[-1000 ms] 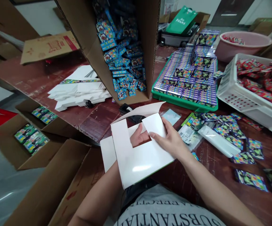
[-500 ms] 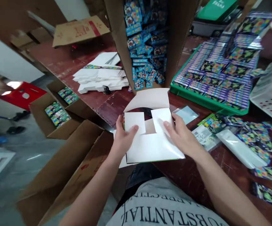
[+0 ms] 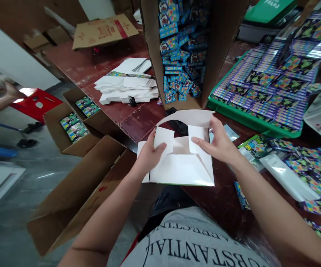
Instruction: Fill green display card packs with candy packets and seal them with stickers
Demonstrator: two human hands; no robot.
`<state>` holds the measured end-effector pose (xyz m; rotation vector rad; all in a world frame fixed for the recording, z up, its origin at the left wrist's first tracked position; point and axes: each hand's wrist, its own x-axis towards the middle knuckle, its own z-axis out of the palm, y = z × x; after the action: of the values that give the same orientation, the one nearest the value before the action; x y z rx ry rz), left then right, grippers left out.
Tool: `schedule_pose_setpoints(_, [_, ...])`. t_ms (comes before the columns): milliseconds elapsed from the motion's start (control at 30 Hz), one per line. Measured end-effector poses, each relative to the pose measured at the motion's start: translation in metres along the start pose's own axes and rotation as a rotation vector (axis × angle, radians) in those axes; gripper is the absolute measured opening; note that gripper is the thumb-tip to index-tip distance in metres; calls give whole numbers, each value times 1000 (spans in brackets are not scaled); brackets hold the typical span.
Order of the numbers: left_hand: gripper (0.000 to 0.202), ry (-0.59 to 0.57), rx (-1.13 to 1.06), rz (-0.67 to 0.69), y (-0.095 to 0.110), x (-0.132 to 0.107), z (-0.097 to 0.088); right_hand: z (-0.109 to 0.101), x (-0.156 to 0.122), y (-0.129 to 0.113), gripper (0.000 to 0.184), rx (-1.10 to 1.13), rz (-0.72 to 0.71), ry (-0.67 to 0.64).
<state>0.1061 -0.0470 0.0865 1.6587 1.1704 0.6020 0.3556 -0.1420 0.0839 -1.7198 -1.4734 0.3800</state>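
Centre, at the near edge of the table (image 3: 138, 124), white carton (image 3: 181, 170): left hand (image 3: 148, 157) pinches the left flap, thumb on top, fingers hidden behind; right hand (image 3: 222, 145) pinches the right flap, fingers up at the top flap. Printed side faces away (only a green bottom edge shows). Black object (image 3: 180, 127) behind the top flap is mostly covered and unidentifiable; the cardboard box (image 3: 152, 48) of blue packs beyond is cut off at the top.
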Motion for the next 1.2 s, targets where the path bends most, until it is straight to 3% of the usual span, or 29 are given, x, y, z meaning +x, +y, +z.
schedule_pose_setpoints(67, [67,-67,-94,-34,-4,5,-2,-3,16,-3,76,5,-158,-41])
schedule_pose_setpoints(200, [65,-154,-338,-260,-14,12,-10,-2,28,-11,53,27,-415,-419])
schedule_pose_setpoints(300, [63,-197,-483,-378,-19,17,-17,3,27,-20,51,-128,-370,-535])
schedule_pose_setpoints(433, [62,-188,-661,-441,-28,13,-28,18,26,-33,49,-499,-259,-471])
schedule_pose_setpoints(633, [66,-268,-407,-323,-42,-38,-47,38,23,-38,36,-716,-242,-298])
schedule_pose_setpoints(733, [63,-256,-472,-254,-29,-57,-58,30,22,-46,32,-639,-266,-315])
schedule_pose_setpoints(867, [60,-166,-534,-185,3,-68,-66,14,20,-73,37,-358,-325,-368])
schedule_pose_setpoints(1000, [55,-109,-521,-158,35,-77,-66,12,17,-97,44,-270,-345,-185])
schedule_pose_setpoints(1200, [63,7,-615,-167,56,-84,-83,2,20,-88,43,41,-319,-243])
